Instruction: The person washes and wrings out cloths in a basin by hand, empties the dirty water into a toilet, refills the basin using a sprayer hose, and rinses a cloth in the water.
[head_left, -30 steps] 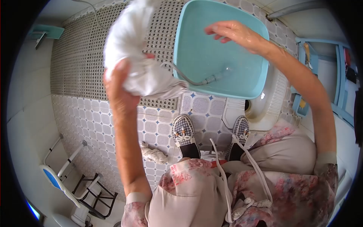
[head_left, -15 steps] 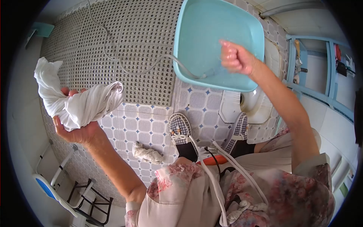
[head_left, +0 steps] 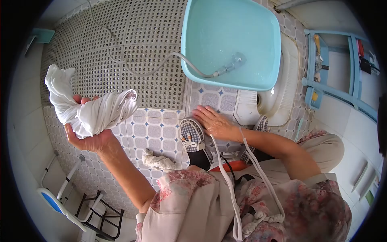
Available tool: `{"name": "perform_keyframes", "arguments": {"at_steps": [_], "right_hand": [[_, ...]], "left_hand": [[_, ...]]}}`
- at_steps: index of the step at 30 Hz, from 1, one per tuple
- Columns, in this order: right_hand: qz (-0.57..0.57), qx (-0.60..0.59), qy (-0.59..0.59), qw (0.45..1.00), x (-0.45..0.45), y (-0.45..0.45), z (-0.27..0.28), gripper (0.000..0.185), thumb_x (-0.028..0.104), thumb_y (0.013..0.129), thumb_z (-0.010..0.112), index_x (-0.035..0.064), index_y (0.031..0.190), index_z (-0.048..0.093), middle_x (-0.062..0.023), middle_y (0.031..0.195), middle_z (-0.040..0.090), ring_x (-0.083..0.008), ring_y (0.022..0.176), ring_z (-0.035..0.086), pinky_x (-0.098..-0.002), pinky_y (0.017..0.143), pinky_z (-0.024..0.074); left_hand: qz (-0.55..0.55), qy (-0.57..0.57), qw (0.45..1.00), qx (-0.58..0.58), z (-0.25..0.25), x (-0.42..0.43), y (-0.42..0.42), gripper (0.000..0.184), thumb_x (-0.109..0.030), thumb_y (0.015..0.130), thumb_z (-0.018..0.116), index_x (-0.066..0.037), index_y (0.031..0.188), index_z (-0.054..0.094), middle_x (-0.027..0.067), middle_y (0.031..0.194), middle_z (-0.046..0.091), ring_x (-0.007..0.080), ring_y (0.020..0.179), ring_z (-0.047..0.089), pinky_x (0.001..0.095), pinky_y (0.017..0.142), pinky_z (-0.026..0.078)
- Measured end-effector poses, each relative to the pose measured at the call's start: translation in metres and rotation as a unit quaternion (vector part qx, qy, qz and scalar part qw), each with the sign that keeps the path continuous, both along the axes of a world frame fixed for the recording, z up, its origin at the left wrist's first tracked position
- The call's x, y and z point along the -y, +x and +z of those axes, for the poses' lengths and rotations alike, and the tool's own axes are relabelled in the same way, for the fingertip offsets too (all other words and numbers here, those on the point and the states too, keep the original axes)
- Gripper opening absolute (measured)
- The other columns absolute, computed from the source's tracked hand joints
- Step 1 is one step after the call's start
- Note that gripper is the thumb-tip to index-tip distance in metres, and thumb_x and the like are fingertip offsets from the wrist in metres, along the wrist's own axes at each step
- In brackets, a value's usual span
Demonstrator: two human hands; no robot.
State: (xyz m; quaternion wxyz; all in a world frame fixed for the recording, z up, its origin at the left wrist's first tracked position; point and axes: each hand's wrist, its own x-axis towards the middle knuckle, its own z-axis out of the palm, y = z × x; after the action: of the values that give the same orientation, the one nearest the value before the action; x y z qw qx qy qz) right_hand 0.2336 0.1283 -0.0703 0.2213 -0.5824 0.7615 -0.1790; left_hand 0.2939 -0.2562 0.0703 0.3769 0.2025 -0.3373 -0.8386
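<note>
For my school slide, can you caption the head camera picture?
Left hand gripping a twisted white cloth, right hand above the floor, shower head in a blue tub.

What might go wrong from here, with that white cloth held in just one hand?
The twisted white cloth, gripped only by the left hand, might slip or unwind onto the tiled floor. The hose crosses the rim of the basin, so a snag could drag out the shower head.

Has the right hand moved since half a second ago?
Yes: against the squat toilet, the right hand has moved left and down in the picture, from above the basin.
</note>
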Motion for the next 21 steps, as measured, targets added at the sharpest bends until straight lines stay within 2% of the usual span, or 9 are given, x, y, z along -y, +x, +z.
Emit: {"name": "perform_keyframes", "arguments": {"at_steps": [3,6,7,10,13,14,17,20,21], "right_hand": [[-0.023,-0.171,0.0,0.985,0.028,-0.009,-0.027,0.076,0.032,0.085,0.068,-0.0044,0.146,0.039,-0.0176,0.155,0.034,-0.0349,0.149,0.023,-0.0489,0.122,0.0161],[-0.083,-0.006,0.014,0.996,0.005,-0.017,-0.009,0.079,0.032,0.087,0.067,-0.0064,0.147,0.034,-0.0227,0.154,0.034,-0.0387,0.146,0.025,-0.049,0.122,0.0166],[-0.174,-0.009,0.055,0.983,-0.009,-0.023,-0.004,0.079,0.034,0.088,0.066,-0.0078,0.146,0.033,-0.026,0.153,0.033,-0.0411,0.145,0.026,-0.0496,0.122,0.0175],[-0.392,-0.122,0.194,0.891,-0.072,-0.049,-0.011,0.082,0.039,0.09,0.061,-0.0113,0.146,0.029,-0.0338,0.151,0.03,-0.047,0.141,0.028,-0.0519,0.119,0.0195],[-0.514,-0.205,0.183,0.812,-0.088,-0.051,-0.034,0.079,0.045,0.093,0.054,-0.0166,0.139,0.037,-0.035,0.144,0.037,-0.0462,0.137,0.031,-0.0558,0.117,0.0174],[-0.546,-0.174,0.174,0.801,-0.088,-0.047,-0.038,0.068,0.038,0.094,0.052,-0.011,0.14,0.041,-0.0333,0.148,0.033,-0.0482,0.138,0.029,-0.0595,0.114,0.0199],[-0.507,-0.165,0.185,0.826,-0.07,-0.038,0.011,0.049,0.031,0.092,0.056,-0.0011,0.13,0.059,-0.0284,0.141,0.047,-0.0417,0.132,0.042,-0.0534,0.109,0.0325],[-0.462,0.048,0.087,0.881,-0.053,-0.052,0.079,0.03,0.022,0.09,0.059,0.0061,0.112,0.071,-0.0192,0.113,0.068,-0.0304,0.107,0.064,-0.0424,0.09,0.0493],[-0.493,0.1,0.078,0.861,-0.04,-0.063,0.106,0.026,0.02,0.089,0.059,0.006,0.107,0.072,-0.0167,0.104,0.069,-0.0281,0.096,0.065,-0.0398,0.083,0.0505]], "left_hand": [[-0.007,-0.003,1.0,0.005,0.002,-0.006,-0.008,0.075,-0.037,0.08,0.062,0.002,0.139,0.037,0.0185,0.123,0.058,0.0295,0.104,0.064,0.0541,0.1,0.047],[-0.011,-0.008,1.0,0.006,0.004,-0.007,-0.009,0.074,-0.036,0.08,0.062,0.002,0.139,0.038,0.0186,0.123,0.058,0.0297,0.105,0.063,0.0548,0.1,0.046],[-0.011,-0.009,1.0,0.004,0.003,-0.007,-0.01,0.074,-0.036,0.08,0.063,0.002,0.139,0.038,0.0186,0.124,0.058,0.0297,0.105,0.063,0.0551,0.101,0.046],[-0.016,-0.002,1.0,0.001,0.002,-0.007,-0.011,0.074,-0.037,0.08,0.063,0.002,0.138,0.038,0.0189,0.124,0.058,0.0297,0.105,0.063,0.0552,0.101,0.045],[-0.026,0.014,0.999,-0.034,-0.009,-0.01,-0.018,0.074,-0.037,0.08,0.063,0.002,0.138,0.039,0.0188,0.123,0.058,0.03,0.104,0.063,0.0542,0.101,0.045],[-0.026,0.024,0.999,-0.032,-0.01,-0.011,-0.019,0.074,-0.036,0.079,0.064,0.003,0.137,0.039,0.0188,0.122,0.058,0.0302,0.104,0.063,0.0537,0.101,0.045],[-0.034,0.053,0.998,-0.028,-0.011,-0.015,-0.018,0.073,-0.036,0.078,0.065,0.003,0.135,0.041,0.0189,0.12,0.059,0.0308,0.104,0.062,0.0525,0.102,0.044],[-0.054,0.055,0.996,-0.038,-0.015,-0.005,-0.013,0.071,-0.036,0.078,0.065,0.004,0.133,0.043,0.0195,0.117,0.06,0.0311,0.107,0.061,0.0519,0.104,0.043],[-0.054,0.059,0.996,-0.043,-0.016,-0.004,-0.012,0.071,-0.036,0.078,0.065,0.004,0.133,0.043,0.0195,0.116,0.06,0.031,0.107,0.061,0.052,0.104,0.043]]}}
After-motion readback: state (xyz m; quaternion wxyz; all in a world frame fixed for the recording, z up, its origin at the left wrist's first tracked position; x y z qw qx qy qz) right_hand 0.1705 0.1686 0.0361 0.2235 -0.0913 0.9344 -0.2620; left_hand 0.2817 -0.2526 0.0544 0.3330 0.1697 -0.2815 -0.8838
